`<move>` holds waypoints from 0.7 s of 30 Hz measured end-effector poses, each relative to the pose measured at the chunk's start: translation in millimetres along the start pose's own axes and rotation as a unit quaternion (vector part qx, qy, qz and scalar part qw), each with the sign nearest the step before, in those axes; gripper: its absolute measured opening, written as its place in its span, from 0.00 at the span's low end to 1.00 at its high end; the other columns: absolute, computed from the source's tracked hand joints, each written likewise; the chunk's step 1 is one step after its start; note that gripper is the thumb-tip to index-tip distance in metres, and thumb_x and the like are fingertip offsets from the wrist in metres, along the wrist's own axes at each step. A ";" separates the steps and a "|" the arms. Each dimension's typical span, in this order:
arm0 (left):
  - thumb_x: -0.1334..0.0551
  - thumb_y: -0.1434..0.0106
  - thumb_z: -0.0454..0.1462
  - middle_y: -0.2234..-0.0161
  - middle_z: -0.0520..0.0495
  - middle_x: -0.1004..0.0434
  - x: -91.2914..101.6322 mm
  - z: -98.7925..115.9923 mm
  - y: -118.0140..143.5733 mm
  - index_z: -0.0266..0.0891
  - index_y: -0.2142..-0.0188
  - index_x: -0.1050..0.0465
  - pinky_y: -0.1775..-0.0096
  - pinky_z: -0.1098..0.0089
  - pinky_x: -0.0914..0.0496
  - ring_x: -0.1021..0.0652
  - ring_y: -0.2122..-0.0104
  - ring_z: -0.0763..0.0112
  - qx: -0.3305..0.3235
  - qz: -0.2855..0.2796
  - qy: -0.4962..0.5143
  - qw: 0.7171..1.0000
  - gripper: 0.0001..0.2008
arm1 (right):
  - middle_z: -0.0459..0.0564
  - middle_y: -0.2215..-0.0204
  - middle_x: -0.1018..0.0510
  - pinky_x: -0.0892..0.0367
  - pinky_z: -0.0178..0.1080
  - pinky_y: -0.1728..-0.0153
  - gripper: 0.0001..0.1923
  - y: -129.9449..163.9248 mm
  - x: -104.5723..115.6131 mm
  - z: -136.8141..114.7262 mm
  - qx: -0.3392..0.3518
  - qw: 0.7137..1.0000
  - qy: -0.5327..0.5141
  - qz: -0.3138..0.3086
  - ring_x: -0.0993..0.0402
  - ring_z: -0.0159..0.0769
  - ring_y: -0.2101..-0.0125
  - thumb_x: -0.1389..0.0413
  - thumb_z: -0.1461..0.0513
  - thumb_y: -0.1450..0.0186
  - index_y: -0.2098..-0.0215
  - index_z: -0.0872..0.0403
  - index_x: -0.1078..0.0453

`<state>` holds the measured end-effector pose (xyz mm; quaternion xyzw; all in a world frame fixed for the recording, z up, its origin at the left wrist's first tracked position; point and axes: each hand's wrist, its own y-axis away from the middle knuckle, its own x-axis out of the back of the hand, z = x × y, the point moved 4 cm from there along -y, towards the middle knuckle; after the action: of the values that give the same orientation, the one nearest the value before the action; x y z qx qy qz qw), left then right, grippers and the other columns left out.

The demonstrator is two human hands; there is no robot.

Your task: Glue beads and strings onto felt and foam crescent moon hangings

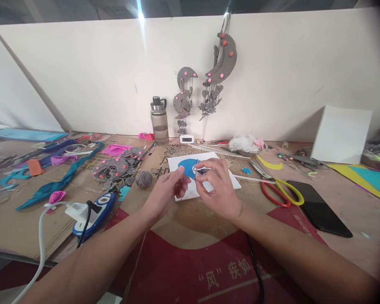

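A flat blue crescent-like piece (186, 165), probably felt, is held up over a white sheet or board (191, 193). My left hand (171, 185) pinches its near left edge between thumb and fingers. At the piece's right edge is my right hand (218, 185), its thumb and index finger closed on something small, thin and dark that I cannot make out. Part of the blue piece is hidden behind the fingers. A ball of grey yarn (144, 180) lies left of my left hand.
Scissors (283, 194) with red and yellow handles lie right, beside a black phone (319, 209). A blue power strip (96, 215) sits left. A water bottle (159, 120) stands at the back; grey crescent hangings (223, 61) hang on the white wall. Felt scraps cover the left.
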<state>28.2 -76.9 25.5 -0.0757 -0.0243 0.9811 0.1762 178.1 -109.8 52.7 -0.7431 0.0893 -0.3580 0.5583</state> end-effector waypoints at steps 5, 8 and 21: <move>0.34 0.42 0.46 0.76 0.50 0.30 -0.3 -6.7 -4.3 0.35 0.73 0.29 0.75 0.73 0.40 0.32 0.79 0.78 0.052 -0.023 0.088 0.994 0.16 | 0.51 0.54 0.26 0.36 0.52 0.50 0.13 5.8 -11.1 -0.2 0.035 0.997 0.003 -0.070 0.33 0.44 0.51 0.47 0.72 0.41 0.63 0.49 0.38; 0.32 0.44 0.43 0.79 0.51 0.30 5.2 -5.4 -7.3 0.34 0.75 0.29 0.75 0.75 0.40 0.32 0.80 0.79 0.027 0.003 0.063 0.998 0.14 | 0.54 0.52 0.26 0.37 0.51 0.48 0.20 6.2 -16.5 2.4 0.020 0.993 -0.006 -0.114 0.34 0.44 0.49 0.48 0.72 0.41 0.52 0.50 0.39; 0.33 0.47 0.38 0.83 0.52 0.29 14.6 -4.0 -13.7 0.36 0.75 0.30 0.76 0.73 0.37 0.31 0.82 0.77 -0.027 0.042 -0.079 0.996 0.09 | 0.49 0.66 0.23 0.49 0.48 0.54 0.12 0.3 -15.7 11.0 0.025 0.975 0.103 -0.193 0.33 0.40 0.58 0.52 0.71 0.34 0.61 0.52 0.31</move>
<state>19.9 -58.9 20.6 -0.0040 -0.0617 0.9896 0.1299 173.7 -93.2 44.3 -0.6911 -0.0080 -0.5358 0.4851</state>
